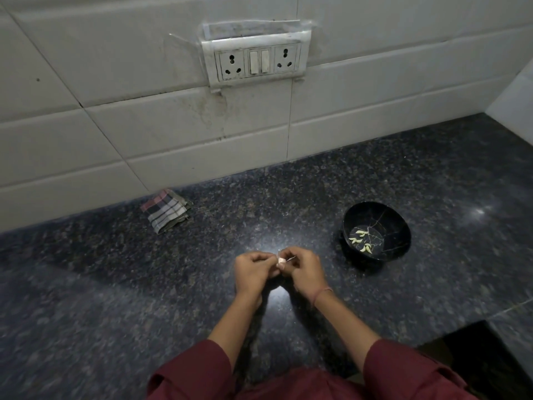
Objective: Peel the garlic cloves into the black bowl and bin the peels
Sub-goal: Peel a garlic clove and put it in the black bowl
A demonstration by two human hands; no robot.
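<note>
A white tiled wall (115,125) fills the top. Below it a dark, speckled counter (288,183) runs from side to side, shiny in the middle where light hits it. At the bottom are the person's two dark red sleeves (196,370), pushed up, with bare arms reaching out over the counter.

High on the wall is a white plate of sockets (256,60), two plug holes with two switches between them. It looks grubby, with clear tape around it.

A black bowl (398,226) sits on the counter to the right, near the hands but not touching them. A folded checked cloth (165,210) lies far to the left, right by the wall.

The left hand (252,272) and the right hand (302,271) meet in the middle, just above the counter. Both have their fingers curled in tight. The fingertips of both hands pinch one small pale clove (281,261) held between them. A thin bit of peel (290,258) sticks out from it by the right fingers.

A thin thread (321,294) is tied around the right wrist.

Down in the bottom of the bowl lie a few peeled cloves (360,241), small and pale yellow, close together.
</note>
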